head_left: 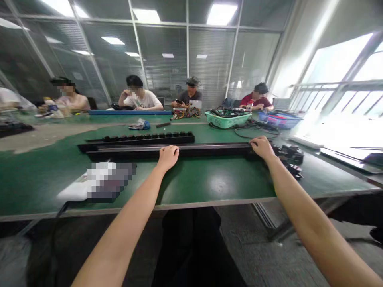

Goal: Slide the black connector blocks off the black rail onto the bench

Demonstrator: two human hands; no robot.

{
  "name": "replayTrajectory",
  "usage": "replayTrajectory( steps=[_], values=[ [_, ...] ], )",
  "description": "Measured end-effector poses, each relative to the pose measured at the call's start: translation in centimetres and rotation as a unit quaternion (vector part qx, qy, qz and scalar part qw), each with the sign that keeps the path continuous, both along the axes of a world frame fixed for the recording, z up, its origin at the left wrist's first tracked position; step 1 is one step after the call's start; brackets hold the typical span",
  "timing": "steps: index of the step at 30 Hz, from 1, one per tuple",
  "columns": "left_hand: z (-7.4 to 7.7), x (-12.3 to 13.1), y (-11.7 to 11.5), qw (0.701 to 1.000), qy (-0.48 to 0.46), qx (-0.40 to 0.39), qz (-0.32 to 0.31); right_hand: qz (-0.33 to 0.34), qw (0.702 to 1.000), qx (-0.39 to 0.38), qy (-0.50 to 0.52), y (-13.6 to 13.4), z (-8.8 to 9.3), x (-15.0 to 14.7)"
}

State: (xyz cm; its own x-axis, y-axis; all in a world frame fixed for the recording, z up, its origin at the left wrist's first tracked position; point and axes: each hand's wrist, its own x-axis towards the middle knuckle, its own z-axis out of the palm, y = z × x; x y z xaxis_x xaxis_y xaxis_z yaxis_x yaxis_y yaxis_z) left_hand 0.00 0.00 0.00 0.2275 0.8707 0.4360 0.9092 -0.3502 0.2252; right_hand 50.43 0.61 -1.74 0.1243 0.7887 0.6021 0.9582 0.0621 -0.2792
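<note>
A long black bar (209,149) lies across the green table (209,183) in front of me. My left hand (168,156) rests on its middle with the fingers curled over the top. At the bar's right end my right hand (262,146) is closed over it. Just behind lies a second black strip (143,138) with a row of round knobs. Small black parts (291,155) are heaped at the right end, past my right hand.
A blurred-out flat object (101,184) with a cable lies at the near left. A green basket (228,118) of cables and a blue tray (279,119) stand at the back right. Several people sit along the far side. Windows fill the right wall.
</note>
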Motion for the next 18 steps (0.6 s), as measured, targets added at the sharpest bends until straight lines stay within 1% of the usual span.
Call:
replayTrajectory(
  steps=[5,14,18],
  values=[
    [-0.1,0.0,0.0,1.000,-0.008,0.008,-0.002,-0.024,1.000,-0.003,0.010,-0.3,0.3,0.0],
    [0.3,0.0,-0.3,1.000,-0.018,0.006,-0.010,-0.123,0.991,-0.051,0.016,-1.0,0.8,-0.6],
    [0.3,0.0,-0.2,1.000,-0.017,0.006,-0.011,-0.152,0.986,-0.070,0.022,-1.5,1.2,-0.9]
  ],
)
